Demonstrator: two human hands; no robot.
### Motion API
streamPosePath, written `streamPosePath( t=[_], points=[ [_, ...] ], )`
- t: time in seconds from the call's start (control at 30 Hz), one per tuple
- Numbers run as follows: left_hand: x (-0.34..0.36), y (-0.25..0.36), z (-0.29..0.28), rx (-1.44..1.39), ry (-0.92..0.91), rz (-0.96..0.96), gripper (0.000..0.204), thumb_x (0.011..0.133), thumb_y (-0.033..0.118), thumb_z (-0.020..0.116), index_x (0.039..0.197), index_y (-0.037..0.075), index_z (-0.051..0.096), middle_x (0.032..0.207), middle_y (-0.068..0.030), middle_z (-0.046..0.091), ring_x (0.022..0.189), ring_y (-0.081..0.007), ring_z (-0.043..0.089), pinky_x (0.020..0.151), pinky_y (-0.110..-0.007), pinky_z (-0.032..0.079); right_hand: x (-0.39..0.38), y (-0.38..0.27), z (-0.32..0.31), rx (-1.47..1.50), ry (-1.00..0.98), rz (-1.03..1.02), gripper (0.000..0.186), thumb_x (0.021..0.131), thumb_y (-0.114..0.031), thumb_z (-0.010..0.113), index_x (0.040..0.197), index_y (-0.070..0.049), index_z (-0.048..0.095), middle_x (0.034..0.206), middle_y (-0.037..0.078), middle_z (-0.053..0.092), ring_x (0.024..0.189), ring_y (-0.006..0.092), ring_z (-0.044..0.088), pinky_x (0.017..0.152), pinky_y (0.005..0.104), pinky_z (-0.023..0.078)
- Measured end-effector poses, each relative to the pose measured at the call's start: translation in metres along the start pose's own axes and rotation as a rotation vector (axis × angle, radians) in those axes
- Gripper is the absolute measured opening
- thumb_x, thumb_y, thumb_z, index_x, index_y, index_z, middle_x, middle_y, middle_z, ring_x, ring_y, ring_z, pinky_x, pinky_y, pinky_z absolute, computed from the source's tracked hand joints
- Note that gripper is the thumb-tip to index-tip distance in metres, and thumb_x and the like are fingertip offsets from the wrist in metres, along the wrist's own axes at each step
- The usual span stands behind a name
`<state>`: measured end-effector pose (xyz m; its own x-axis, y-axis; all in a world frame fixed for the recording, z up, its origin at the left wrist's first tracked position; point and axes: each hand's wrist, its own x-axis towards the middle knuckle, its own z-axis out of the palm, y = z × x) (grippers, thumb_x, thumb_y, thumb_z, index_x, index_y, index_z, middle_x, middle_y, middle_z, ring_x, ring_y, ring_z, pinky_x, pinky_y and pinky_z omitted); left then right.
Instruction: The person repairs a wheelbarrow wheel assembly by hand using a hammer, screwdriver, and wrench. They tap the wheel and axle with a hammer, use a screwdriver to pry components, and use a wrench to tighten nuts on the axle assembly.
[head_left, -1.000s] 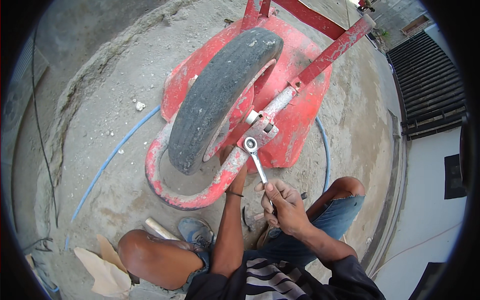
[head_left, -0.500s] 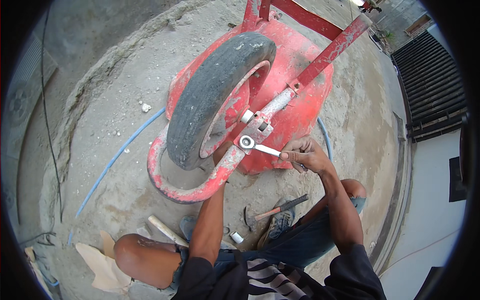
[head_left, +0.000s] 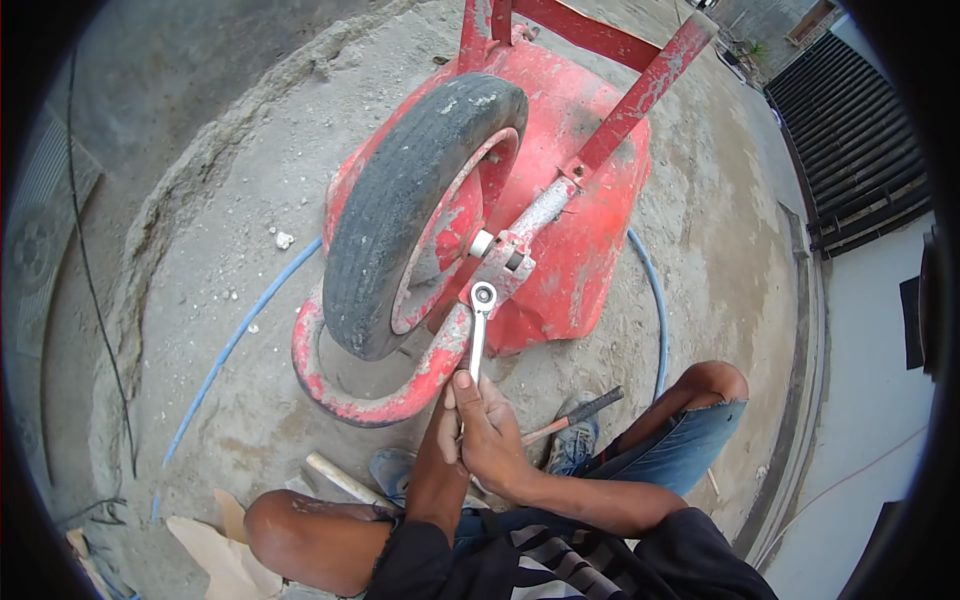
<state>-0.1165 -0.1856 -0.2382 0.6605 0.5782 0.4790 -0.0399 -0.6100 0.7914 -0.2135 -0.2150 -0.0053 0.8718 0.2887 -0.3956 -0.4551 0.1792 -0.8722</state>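
A red, paint-worn wheelbarrow (head_left: 585, 285) lies overturned in front of me, its black tire (head_left: 375, 220) upright and its curved tube (head_left: 345, 405) toward me. A chrome ratchet wrench (head_left: 478, 335) has its ring head on a fastener at the axle bracket (head_left: 500, 265). My right hand (head_left: 480, 430) grips the wrench handle below the tube, fingers closed round it. Behind it my left forearm (head_left: 430, 480) reaches up under the tube; that hand is almost wholly hidden, so its fingers and what they touch cannot be made out.
A hammer (head_left: 590, 410) lies by my right shoe, a wooden length (head_left: 340, 475) by my left. Torn cardboard (head_left: 220, 560), a blue hose (head_left: 245, 330) and a black cable (head_left: 90, 280) are on the dusty ground. A black barred gate (head_left: 845, 140) and white wall (head_left: 860, 380) stand at right.
The wrench handle swung out to the right, then back to point down toward me, my right hand moving with it and now farther left. The wheelbarrow appears slightly shifted in view.
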Motion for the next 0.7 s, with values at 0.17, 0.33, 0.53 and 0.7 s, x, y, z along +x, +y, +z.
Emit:
streamPosePath(
  t=[0.17, 0.33, 0.53, 0.7],
  points=[
    [0.000, -0.007, 0.002, 0.017, 0.013, 0.014, 0.012, 0.080, 0.010, 0.056, 0.070, 0.005, 0.051, 0.064, -0.0123, 0.051, 0.059, -0.0310, 0.053, 0.053, -0.041, 0.041, 0.013, -0.047, -0.082, -0.419, -0.191, 0.097, 0.035, 0.098, -0.038, 0.041, 0.092, -0.006, 0.055, 0.042, -0.001, 0.040, 0.033, 0.0061, 0.031, 0.034, 0.0222, 0.023],
    [0.000, -0.011, 0.004, 0.057, 0.032, 0.053, 0.014, 0.079, 0.010, 0.057, 0.069, 0.006, 0.050, 0.062, -0.0112, 0.050, 0.057, -0.0304, 0.052, 0.052, -0.041, 0.040, 0.053, -0.081, -0.122, -0.505, -0.287, 0.157, 0.029, 0.091, -0.030, 0.057, 0.083, -0.003, 0.064, 0.047, -0.004, 0.042, 0.037, 0.0037, 0.030, 0.038, 0.0202, 0.020],
    [0.000, -0.010, 0.009, 0.075, 0.041, 0.087, 0.016, 0.079, 0.010, 0.057, 0.066, 0.007, 0.048, 0.060, -0.0100, 0.048, 0.055, -0.0296, 0.051, 0.051, -0.040, 0.040, 0.098, -0.107, -0.143, -0.637, -0.469, 0.158, 0.019, 0.088, -0.020, 0.061, 0.078, -0.004, 0.065, 0.046, -0.001, 0.044, 0.034, 0.0044, 0.031, 0.035, 0.0211, 0.019],
    [0.003, -0.015, 0.006, 0.099, 0.053, 0.104, 0.018, 0.078, 0.009, 0.058, 0.064, 0.008, 0.046, 0.059, -0.0090, 0.047, 0.054, -0.0290, 0.050, 0.050, -0.040, 0.040, 0.058, -0.056, -0.112, -0.554, -0.501, 0.134, 0.032, 0.097, -0.036, 0.042, 0.081, -0.009, 0.049, 0.045, -0.003, 0.036, 0.034, 0.0054, 0.030, 0.032, 0.0225, 0.022]
  ],
)
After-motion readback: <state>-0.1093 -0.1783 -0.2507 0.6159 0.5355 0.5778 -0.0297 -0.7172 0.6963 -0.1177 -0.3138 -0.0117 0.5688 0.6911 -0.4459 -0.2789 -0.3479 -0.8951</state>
